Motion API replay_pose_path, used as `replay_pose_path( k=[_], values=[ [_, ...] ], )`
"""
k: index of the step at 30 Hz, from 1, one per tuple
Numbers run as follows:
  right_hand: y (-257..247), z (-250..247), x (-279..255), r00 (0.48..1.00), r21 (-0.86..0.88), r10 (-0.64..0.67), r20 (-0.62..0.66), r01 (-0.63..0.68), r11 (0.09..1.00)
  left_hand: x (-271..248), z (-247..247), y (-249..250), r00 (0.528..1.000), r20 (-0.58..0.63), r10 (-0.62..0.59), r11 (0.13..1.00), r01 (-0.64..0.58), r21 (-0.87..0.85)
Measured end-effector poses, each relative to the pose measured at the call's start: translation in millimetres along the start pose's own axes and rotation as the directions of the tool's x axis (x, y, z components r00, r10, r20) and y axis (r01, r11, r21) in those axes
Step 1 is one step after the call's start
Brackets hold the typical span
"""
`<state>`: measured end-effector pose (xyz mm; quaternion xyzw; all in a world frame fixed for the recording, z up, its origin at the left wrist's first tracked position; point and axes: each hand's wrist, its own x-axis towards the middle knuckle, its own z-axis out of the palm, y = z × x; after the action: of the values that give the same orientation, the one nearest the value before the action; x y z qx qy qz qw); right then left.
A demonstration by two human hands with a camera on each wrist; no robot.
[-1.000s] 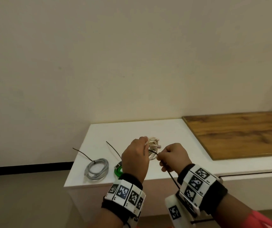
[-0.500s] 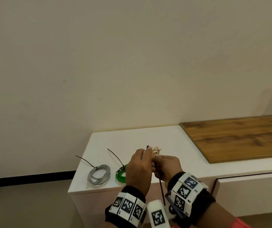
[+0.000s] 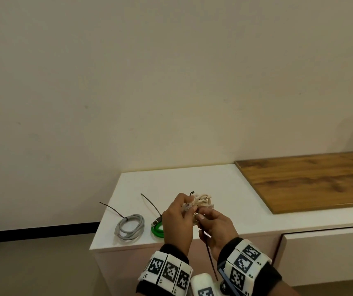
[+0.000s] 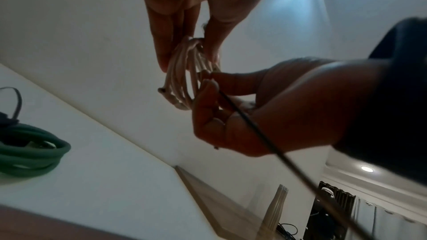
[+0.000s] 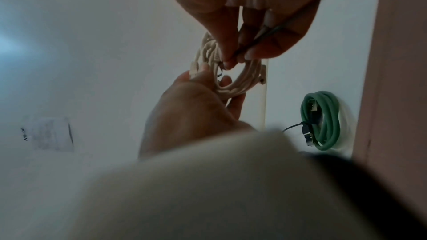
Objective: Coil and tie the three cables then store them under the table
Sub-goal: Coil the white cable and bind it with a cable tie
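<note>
- Left hand (image 3: 177, 221) gripped the beige cable coil (image 3: 202, 200) at lower centre, keeping its loops bunched.
- Right hand (image 3: 217, 226) pinched the black zip tie (image 3: 211, 259), apparently to cinch it.

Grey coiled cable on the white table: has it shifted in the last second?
No. The grey coiled cable lies in the same spot by the front left corner of the white table, just left of the green coiled cable.
</note>
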<state>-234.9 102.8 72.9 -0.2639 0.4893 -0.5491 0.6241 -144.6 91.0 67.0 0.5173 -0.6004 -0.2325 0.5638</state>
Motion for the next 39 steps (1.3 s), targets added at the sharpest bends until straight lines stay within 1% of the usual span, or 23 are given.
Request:
replay_pose_path(
  k=[3,6,8,12,16,17,19,22,23,25,26,27,29,31,33,35,37,39],
  values=[
    [2.5,0.2,-3.3,1.000,-0.007,-0.019,-0.019,0.018,1.000,-0.5,-1.9,-0.8,0.995,0.058,-0.087,0.988,0.093,-0.120],
    [4.2,-0.7,-5.4,0.999,-0.050,-0.043,-0.029,0.041,0.998,0.0,-4.1,-3.3,0.979,0.125,-0.164,0.956,0.189,-0.224],
    [5.0,-2.0,-6.8,0.998,-0.095,-0.059,-0.019,0.057,0.994,-0.2,-4.6,-4.6,0.977,0.116,-0.176,0.944,0.201,-0.260],
    [5.8,-5.6,-10.0,0.994,-0.169,-0.109,0.029,0.112,0.979,0.6,-6.5,-5.7,0.977,0.055,-0.207,0.921,0.214,-0.325],
    [2.2,-9.5,-20.1,0.975,-0.192,-0.177,0.134,0.201,0.961,2.6,-10.1,-3.0,0.977,0.035,-0.212,0.918,0.211,-0.336],
    [0.8,-12.0,-22.8,0.961,-0.199,-0.208,0.182,0.243,0.950,2.8,-10.8,-2.6,0.977,0.032,-0.211,0.919,0.209,-0.334],
    [-2.2,-17.6,-27.9,0.916,-0.229,-0.278,0.289,0.349,0.909,2.9,-12.3,-3.6,0.977,0.030,-0.212,0.921,0.210,-0.328],
    [-6.1,-24.2,-35.0,0.828,-0.290,-0.388,0.405,0.519,0.804,2.0,-13.3,-6.4,0.974,0.048,-0.220,0.919,0.224,-0.324],
    [-6.8,-26.0,-35.3,0.794,-0.304,-0.442,0.418,0.580,0.756,1.5,-13.0,-6.5,0.974,0.053,-0.219,0.918,0.224,-0.326],
    [-11.6,-25.7,-38.8,0.746,-0.317,-0.526,0.408,0.656,0.685,-0.1,-12.1,-5.8,0.974,0.062,-0.217,0.914,0.225,-0.336],
    [-13.3,-25.4,-38.9,0.729,-0.303,-0.556,0.400,0.677,0.670,-1.3,-11.9,-4.9,0.975,0.065,-0.214,0.912,0.224,-0.343],
    [-16.3,-24.1,-39.1,0.721,-0.257,-0.565,0.401,0.680,0.686,-2.5,-11.5,-3.7,0.976,0.069,-0.206,0.913,0.217,-0.345],
    [-25.2,-19.6,-41.6,0.731,-0.167,-0.560,0.389,0.654,0.737,-4.6,-10.7,-1.7,0.980,0.072,-0.183,0.921,0.197,-0.336],
    [-32.3,-16.6,-39.2,0.765,-0.165,-0.542,0.349,0.619,0.768,-5.7,-9.8,0.0,0.984,0.072,-0.165,0.930,0.179,-0.320],
    [-35.5,-19.2,-28.8,0.812,-0.239,-0.509,0.284,0.574,0.783,-6.5,-8.7,1.9,0.984,0.081,-0.159,0.934,0.177,-0.310],
    [-37.9,-21.6,-20.6,0.843,-0.323,-0.472,0.256,0.535,0.780,-8.1,-8.4,4.2,0.983,0.095,-0.157,0.932,0.179,-0.316],
    [-37.5,-23.2,-15.5,0.856,-0.401,-0.453,0.249,0.517,0.756,-9.8,-8.3,5.5,0.983,0.098,-0.153,0.929,0.177,-0.324],
    [-35.2,-23.5,-13.1,0.856,-0.471,-0.462,0.232,0.514,0.717,-10.9,-9.0,6.6,0.984,0.102,-0.143,0.926,0.170,-0.337]
  ],
)
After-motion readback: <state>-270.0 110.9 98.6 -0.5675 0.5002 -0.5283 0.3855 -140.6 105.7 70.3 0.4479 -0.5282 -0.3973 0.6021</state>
